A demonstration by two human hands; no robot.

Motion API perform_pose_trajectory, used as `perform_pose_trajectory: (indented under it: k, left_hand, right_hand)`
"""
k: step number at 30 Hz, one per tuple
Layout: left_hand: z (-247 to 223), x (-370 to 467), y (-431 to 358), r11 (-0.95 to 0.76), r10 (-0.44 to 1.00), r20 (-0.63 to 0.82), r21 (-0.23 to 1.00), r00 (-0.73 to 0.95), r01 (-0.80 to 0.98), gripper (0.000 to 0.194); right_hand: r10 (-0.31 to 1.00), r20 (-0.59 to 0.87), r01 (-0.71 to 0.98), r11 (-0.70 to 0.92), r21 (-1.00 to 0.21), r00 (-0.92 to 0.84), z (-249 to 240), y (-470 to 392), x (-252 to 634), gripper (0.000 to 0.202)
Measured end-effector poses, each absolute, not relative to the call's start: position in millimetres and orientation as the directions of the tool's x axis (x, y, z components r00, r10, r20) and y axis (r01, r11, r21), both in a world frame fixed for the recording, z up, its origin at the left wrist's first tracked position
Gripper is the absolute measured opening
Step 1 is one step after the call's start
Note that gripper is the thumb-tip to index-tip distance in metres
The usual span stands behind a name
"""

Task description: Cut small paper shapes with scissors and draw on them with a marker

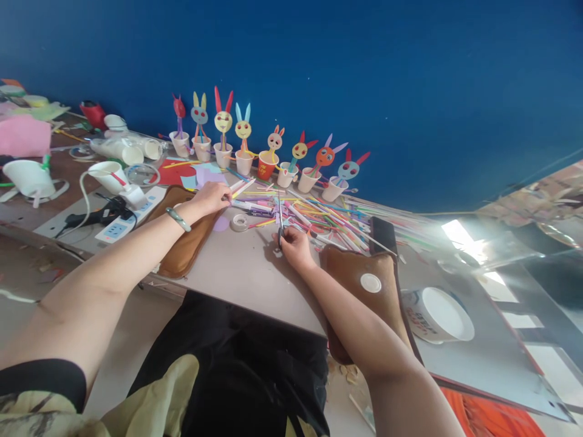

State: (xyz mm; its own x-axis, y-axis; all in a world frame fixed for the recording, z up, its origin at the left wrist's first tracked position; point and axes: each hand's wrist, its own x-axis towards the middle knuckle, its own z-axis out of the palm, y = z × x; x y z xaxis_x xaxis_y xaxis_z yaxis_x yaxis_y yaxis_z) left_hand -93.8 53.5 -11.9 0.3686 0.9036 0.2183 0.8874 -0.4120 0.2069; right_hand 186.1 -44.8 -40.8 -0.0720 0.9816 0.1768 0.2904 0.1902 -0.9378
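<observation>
My right hand [295,249] is closed round the dark handles of a pair of scissors [280,212], whose blades point away from me over the craft pile. Further left, my left hand [214,198] has its fingers bent together at the edge of some purple and blue paper sheets [210,176]. Whatever is between those fingers is too small to make out. A roll of tape [239,223] and a purple paper disc [221,224] lie between the two hands. Pens [259,211] and many coloured strips [319,213] cover the table just beyond them.
Paper cups with rabbit-faced figures, one cup red [268,165], line the blue wall. A power strip [132,215] and a black glue gun [98,215] lie left. Brown cushions [364,303] flank the work area. A white tub [444,315] stands right.
</observation>
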Motion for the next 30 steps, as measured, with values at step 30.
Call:
perform_pose_trajectory:
  k: [30]
  left_hand:
    - [18.9,-95.0,34.5,-0.362,0.909,-0.085,0.326,0.409,0.873,0.021]
  right_hand:
    - [0.984,0.159,0.331,0.176,-0.927,-0.078,-39.6,-46.5,187.4,0.037]
